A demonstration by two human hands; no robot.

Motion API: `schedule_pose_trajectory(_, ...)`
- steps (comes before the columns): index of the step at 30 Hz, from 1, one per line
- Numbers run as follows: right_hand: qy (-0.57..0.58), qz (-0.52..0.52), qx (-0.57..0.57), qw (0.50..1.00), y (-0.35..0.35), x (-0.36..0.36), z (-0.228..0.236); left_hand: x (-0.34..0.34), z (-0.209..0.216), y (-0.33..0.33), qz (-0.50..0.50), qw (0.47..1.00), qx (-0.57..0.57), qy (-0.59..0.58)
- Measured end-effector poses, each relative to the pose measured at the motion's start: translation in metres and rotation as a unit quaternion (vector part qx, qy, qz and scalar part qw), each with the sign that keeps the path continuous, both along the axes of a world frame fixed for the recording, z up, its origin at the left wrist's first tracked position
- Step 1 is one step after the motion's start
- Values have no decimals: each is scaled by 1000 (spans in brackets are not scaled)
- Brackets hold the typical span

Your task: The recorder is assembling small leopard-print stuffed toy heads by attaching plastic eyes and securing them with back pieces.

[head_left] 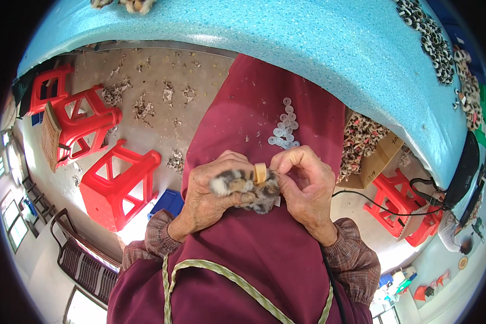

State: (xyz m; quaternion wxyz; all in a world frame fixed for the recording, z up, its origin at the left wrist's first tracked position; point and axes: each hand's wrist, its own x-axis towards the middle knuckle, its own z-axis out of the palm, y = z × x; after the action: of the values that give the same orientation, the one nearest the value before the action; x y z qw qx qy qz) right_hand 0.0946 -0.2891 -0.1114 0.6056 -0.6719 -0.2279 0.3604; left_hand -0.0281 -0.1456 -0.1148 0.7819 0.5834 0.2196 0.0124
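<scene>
My left hand (213, 189) is closed round a small furry piece (237, 186), mottled grey, brown, black and white, above my lap. The thumb lies over its near side. At the piece's top edge shows a tan band (260, 173); whether it belongs to the piece or wraps a fingertip I cannot tell. With thumb and forefinger pressed together, my right hand (306, 183) pinches at the right edge of the fur; what lies between the fingertips is too small to make out. Several translucent plastic discs (285, 129) lie on the dark red apron (232, 119) just beyond my hands.
A blue speckled table cover (221, 32) curves across the far side, with furry pieces (137, 5) and dark ring-like pieces (429, 40) on it. A cardboard box (378, 159) of small pieces stands right. Red stools (119, 186) stand left, and scraps (143, 108) litter the floor.
</scene>
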Motion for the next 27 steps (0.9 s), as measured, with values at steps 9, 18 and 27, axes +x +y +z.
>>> schedule_pose_trajectory(9,-11,16,6,1000,-4,0,-8,-2,-3,0,-42,998,-36,36)
schedule_pose_trajectory(18,199,-12,52,979,1,-1,-10,-5,1,-2,26,952,-280,119)
schedule_pose_trajectory(27,283,36,31,958,-12,3,1,-3,2,-10,63,968,-220,102)
